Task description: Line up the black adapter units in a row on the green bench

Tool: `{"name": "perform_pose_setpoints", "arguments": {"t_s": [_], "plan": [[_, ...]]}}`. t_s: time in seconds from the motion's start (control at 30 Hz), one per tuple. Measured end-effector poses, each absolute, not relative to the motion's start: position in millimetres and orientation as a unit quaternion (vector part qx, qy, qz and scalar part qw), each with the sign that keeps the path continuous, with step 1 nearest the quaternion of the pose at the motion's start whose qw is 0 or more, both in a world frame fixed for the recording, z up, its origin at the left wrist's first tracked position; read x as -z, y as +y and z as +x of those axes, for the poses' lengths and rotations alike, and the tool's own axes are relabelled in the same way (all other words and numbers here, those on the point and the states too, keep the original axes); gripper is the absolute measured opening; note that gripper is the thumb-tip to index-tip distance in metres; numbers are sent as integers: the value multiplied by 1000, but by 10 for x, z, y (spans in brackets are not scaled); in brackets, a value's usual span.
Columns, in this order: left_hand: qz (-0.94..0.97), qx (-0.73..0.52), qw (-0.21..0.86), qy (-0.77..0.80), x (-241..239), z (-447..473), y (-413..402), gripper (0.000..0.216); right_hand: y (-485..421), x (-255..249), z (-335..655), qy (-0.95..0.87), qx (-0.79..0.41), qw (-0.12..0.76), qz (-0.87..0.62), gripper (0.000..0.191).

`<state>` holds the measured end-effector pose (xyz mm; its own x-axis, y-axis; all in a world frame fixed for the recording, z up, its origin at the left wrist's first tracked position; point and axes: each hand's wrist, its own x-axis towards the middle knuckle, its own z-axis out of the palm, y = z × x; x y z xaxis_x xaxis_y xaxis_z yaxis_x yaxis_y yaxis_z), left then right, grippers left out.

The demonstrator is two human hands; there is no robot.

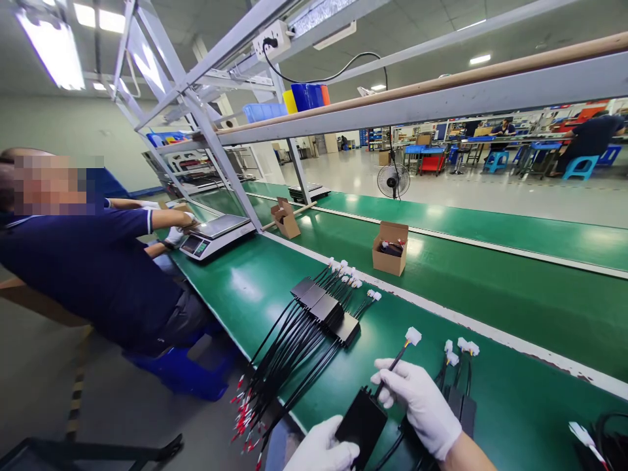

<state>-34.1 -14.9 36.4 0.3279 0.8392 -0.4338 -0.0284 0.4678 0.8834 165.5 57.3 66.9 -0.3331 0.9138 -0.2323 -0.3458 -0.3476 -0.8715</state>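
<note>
My left hand (321, 448), in a white glove, grips the side of a black box-shaped electronic module (362, 424) at the table's near edge. Gloved as well, my right hand (422, 405) pinches the short black cable (395, 361) coming out of the module's top. A white plug connector (413, 336) tips that cable. Just beyond, several like modules (314, 297) lie stacked in a row, their white plugs pointing away and long cables with red and white ends hanging over the edge. More black modules (461, 405) lie beside my right hand, partly covered by it.
Small cardboard boxes (390, 252) stand on the green conveyor belt (490, 268). A co-worker (93, 261) sits at the left by a weighing scale (218, 235). Overhead runs a shelf frame (422, 98). Black cables (611, 438) lie at the lower right.
</note>
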Motion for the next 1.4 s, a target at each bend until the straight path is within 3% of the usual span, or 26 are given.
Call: {"name": "perform_pose_setpoints", "arguments": {"t_s": [0.43, 0.63, 1.03, 1.2, 1.3, 1.4], "plan": [[379, -290, 696, 537, -525, -253, -131, 26, 588, -669, 1654, -369, -705, 453, -403, 25], [355, -342, 713, 499, -692, -208, -156, 27, 579, -710, 1666, -367, -703, 454, -406, 25], [369, -337, 734, 460, -577, -290, -156, 25, 524, -772, 1677, -381, -689, 451, -421, 24], [377, -278, 744, 477, -743, -375, -140, 25, 582, -835, 1786, -479, -611, 408, -481, 21], [416, -253, 692, 532, -826, -491, -109, 26, 784, -922, 1856, -521, -535, 407, -527, 19], [427, -288, 616, 596, -799, -615, -26, 24, 1136, -940, 1814, -532, -552, 396, -505, 22]]}}
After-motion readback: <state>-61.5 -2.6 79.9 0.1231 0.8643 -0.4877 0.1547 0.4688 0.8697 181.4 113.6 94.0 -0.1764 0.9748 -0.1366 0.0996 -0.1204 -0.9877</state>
